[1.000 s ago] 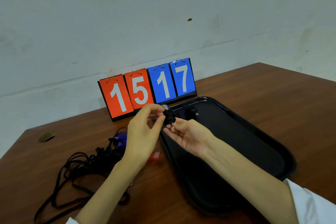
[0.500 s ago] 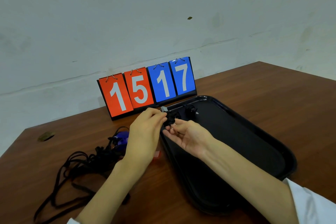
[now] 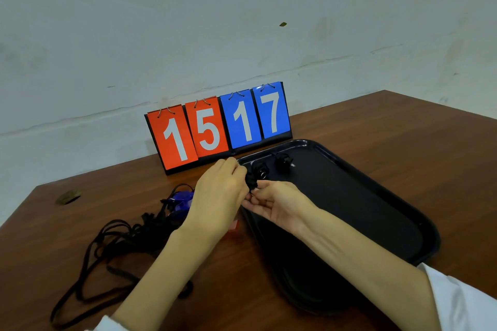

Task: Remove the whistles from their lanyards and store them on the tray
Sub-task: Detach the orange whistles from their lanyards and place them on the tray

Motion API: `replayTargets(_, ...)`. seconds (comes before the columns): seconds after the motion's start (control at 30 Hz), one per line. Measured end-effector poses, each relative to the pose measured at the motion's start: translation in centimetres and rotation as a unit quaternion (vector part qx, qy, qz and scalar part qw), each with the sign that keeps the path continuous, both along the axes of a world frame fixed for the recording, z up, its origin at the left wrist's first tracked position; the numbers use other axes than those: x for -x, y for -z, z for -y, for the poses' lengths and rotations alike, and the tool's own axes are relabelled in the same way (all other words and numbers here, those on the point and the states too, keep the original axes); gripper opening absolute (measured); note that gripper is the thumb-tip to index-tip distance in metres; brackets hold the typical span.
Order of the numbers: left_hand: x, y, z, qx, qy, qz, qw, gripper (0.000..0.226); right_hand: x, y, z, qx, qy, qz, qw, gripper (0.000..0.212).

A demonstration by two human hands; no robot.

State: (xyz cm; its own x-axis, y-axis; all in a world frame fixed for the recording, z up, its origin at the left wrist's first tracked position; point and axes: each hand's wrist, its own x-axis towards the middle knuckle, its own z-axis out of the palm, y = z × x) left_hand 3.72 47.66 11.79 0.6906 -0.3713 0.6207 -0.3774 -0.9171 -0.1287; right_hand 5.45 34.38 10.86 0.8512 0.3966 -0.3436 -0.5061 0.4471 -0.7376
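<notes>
Two black whistles (image 3: 282, 161) lying in tray (image 3: 349, 209), upper centre. Left hand (image 3: 217, 196) and right hand (image 3: 274, 201) both pinching third whistle (image 3: 251, 182) over tray's left rim; lanyard attachment hidden. Blue whistle (image 3: 180, 199) and red whistle (image 3: 234, 224) waiting by lanyards (image 3: 107, 244), lower left.

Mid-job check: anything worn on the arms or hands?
No gloves: left hand and right hand are bare, forearms uncovered. A white sleeve shows on the right arm, a white cuff edge on the left. No watch or rings visible.
</notes>
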Motion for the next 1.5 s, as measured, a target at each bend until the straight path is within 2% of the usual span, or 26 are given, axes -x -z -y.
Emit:
replayTargets(0.07,-0.2,0.2,-0.2,0.105,0.021,-0.070,0.992,0.012,-0.2,0.1,0.0,-0.018,-0.002,-0.027,0.999,0.030)
replayTargets(0.17,-0.6,0.4,-0.6,0.216,0.029,-0.170,0.961,0.006,-0.4,0.1,-0.1,-0.024,-0.007,-0.038,0.999,0.036)
replayTargets(0.33,-0.5,0.3,-1.0,0.194,0.055,-0.219,0.955,0.010,-0.3,0.2,-0.3,-0.028,-0.006,-0.055,0.998,0.037)
replayTargets(0.53,-0.8,-0.4,-1.9,0.306,0.038,-0.284,0.908,0.013,0.4,-0.3,-0.5,-0.021,-0.013,-0.057,0.998,0.019)
replayTargets(0.6,-0.7,-0.3,-1.7,0.302,0.014,-0.245,0.921,0.010,0.5,-0.3,-0.6,-0.013,-0.007,-0.051,0.999,0.018)
replayTargets(0.7,-0.2,-0.4,-1.3,0.331,0.014,-0.140,0.933,0.005,0.3,-0.3,-0.5,-0.007,-0.001,-0.040,0.999,0.019)
replayTargets(0.77,-0.1,-0.2,-1.5,0.286,0.033,-0.113,0.951,0.007,0.2,-0.3,-0.5,-0.015,-0.004,-0.043,0.999,0.020)
replayTargets(0.83,-0.4,0.1,-2.1,0.188,0.065,-0.104,0.974,0.015,0.0,-0.1,-0.4,-0.019,-0.001,-0.053,0.998,0.025)
replayTargets(0.93,-0.4,0.1,-2.8,0.086,0.096,-0.095,0.987,0.018,-0.3,0.1,-0.3,-0.017,0.002,-0.055,0.998,0.032)
replayTargets(1.0,-0.3,0.0,-2.8,0.072,0.091,-0.093,0.989,0.019,-0.2,0.1,-0.3,-0.010,-0.003,-0.048,0.999,0.029)
replayTargets(1.07,-0.4,0.0,-2.5,0.110,0.082,-0.107,0.985,0.015,-0.2,0.0,-0.2,-0.005,-0.004,-0.038,0.999,0.025)
replayTargets(1.2,-0.9,0.7,-1.4,0.238,0.046,-0.167,0.956,0.007,-0.4,-0.1,0.0,0.003,0.005,-0.026,1.000,0.028)
replayTargets(1.33,-0.8,0.6,-0.7,0.348,0.026,-0.269,0.898,0.013,-0.4,-0.3,0.0,0.001,0.009,-0.027,1.000,0.025)
replayTargets(1.43,-0.7,0.7,0.0,0.413,0.001,-0.241,0.879,0.014,-0.3,-0.4,0.0,0.006,0.016,-0.011,1.000,0.019)
replayTargets(1.47,-0.6,0.5,0.0,0.461,-0.009,-0.231,0.857,0.010,-0.3,-0.4,0.0,0.010,0.014,-0.006,1.000,0.017)
replayTargets(1.5,-0.6,0.2,-0.3,0.523,-0.007,-0.241,0.818,0.014,-0.3,-0.4,0.1,0.017,0.009,0.002,1.000,0.017)
